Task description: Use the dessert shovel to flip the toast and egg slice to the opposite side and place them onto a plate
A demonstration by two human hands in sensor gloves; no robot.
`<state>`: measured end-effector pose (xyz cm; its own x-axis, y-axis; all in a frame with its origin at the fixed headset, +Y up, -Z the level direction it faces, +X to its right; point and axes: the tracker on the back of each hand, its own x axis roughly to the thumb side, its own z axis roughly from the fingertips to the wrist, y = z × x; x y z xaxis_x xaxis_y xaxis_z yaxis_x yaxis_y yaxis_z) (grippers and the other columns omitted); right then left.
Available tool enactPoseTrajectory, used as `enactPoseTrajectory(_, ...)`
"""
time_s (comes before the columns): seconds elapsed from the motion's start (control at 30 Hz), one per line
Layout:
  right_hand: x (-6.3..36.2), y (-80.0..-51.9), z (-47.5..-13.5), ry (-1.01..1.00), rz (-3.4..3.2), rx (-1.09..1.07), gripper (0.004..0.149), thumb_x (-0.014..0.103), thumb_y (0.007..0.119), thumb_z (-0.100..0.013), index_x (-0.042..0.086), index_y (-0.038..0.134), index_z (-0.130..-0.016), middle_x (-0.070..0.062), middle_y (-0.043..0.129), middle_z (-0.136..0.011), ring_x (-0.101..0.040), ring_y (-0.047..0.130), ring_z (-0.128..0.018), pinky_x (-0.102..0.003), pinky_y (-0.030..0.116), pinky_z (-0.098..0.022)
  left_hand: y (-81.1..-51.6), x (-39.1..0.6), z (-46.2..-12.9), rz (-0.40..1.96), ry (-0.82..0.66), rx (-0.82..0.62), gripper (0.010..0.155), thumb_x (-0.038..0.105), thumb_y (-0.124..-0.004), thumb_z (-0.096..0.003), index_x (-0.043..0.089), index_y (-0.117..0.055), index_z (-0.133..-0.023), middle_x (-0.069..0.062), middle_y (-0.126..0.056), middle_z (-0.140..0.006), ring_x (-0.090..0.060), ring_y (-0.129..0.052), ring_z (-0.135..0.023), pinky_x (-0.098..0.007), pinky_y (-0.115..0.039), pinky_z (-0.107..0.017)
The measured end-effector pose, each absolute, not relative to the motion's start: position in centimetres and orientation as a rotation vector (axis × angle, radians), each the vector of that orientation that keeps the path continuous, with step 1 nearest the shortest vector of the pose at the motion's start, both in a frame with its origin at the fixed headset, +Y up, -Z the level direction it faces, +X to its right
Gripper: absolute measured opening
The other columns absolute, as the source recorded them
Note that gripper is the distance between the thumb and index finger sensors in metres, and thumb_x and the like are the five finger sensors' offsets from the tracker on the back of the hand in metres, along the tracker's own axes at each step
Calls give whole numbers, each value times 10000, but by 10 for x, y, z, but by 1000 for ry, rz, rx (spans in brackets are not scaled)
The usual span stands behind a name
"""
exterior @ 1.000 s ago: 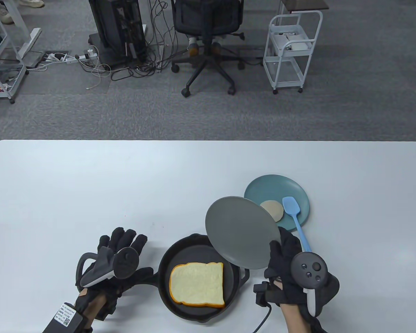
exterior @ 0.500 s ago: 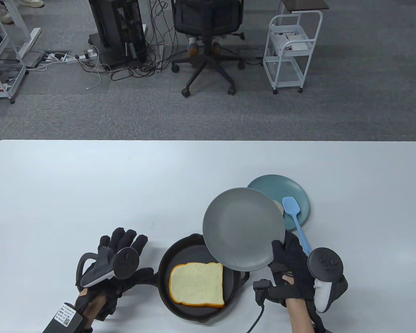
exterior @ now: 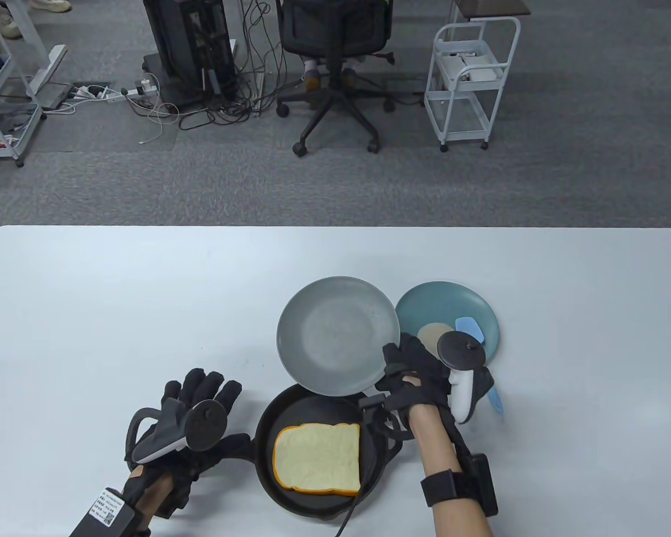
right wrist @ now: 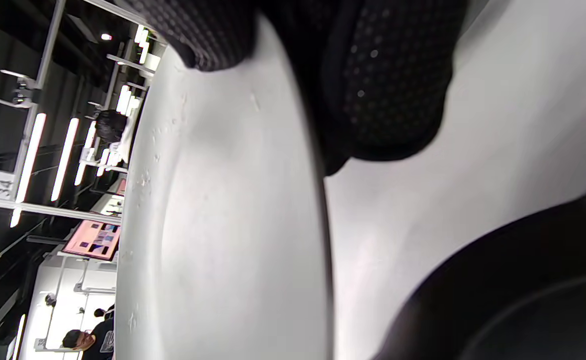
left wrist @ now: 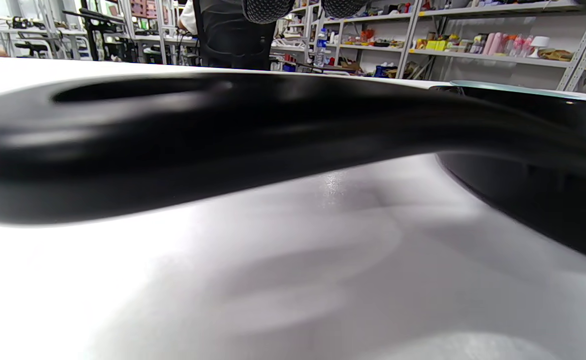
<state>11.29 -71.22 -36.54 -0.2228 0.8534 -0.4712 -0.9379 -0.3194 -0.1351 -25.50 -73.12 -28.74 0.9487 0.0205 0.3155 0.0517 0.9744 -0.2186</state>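
Note:
A slice of toast [exterior: 319, 458] lies in the black pan [exterior: 268, 430] near the table's front edge. My right hand [exterior: 411, 366] pinches the rim of a grey plate [exterior: 335, 335] and holds it just beyond the pan; the right wrist view shows the fingers [right wrist: 387, 75] curled over the grey plate [right wrist: 223, 225]. The round egg slice [exterior: 429, 337] and the blue dessert shovel [exterior: 469, 327] lie on a blue plate [exterior: 447, 302], partly hidden by my right hand. My left hand [exterior: 198, 400] rests over the pan handle [left wrist: 223, 130] with fingers stretched out.
The white table [exterior: 145, 291] is bare to the left and at the back. Beyond its far edge stand an office chair [exterior: 335, 67], a white cart [exterior: 469, 84] and cables on the floor.
My right hand has carried the grey plate left and away, from above the pan's right side to beyond the pan, and levelled it. The left hand, pan and toast have stayed still.

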Motion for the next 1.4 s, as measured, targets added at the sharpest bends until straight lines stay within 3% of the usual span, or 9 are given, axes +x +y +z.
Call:
enactPoseTrajectory(0.2,84,-729,-413,310,1723,-656,523,273,751,-476,91,673,-959,-96,890,-824,-219,1074,-532,-301,949,-336,-731,-255,-287,-7,-331,-223,985,782,-500,-294,304,-304,-1133,-127,-317,-1237,-487,-250,-1137,-687,-262,-784)
enactPoseTrajectory(0.43,64,-757,-440,383,1761,-772,536,266,749,-480,68,661,-970,-125,880,-837,-234,1073,-551,-307,949,-350,-730,-254,-286,-17,-330,-226,987,782,-500,-293,302,-306,-1133,-129,-320,-1237,-492,-252,-1134,-688,-263,-783)
enactPoseTrajectory(0.9,47,-776,-451,471,1825,-883,578,252,727,-491,25,585,-1004,-189,841,-863,-260,1038,-627,-329,927,-382,-730,-253,-284,-18,-339,-223,987,781,-501,-294,301,-305,-1133,-129,-319,-1237,-491,-250,-1135,-688,-262,-783)
enactPoseTrajectory(1.07,41,-764,-451,485,1988,-854,648,289,734,-495,9,512,-1035,-195,818,-912,-268,1023,-659,-327,912,-351,-730,-252,-284,-25,-337,-223,986,780,-503,-294,301,-306,-1133,-130,-319,-1237,-491,-252,-1135,-688,-263,-783)
enactPoseTrajectory(1.4,32,-751,-445,460,2196,-797,675,327,723,-497,40,476,-1056,-219,777,-1003,-299,979,-737,-390,873,-430,-730,-249,-283,-30,-351,-220,985,780,-506,-294,302,-309,-1133,-129,-322,-1237,-489,-254,-1135,-687,-263,-784)
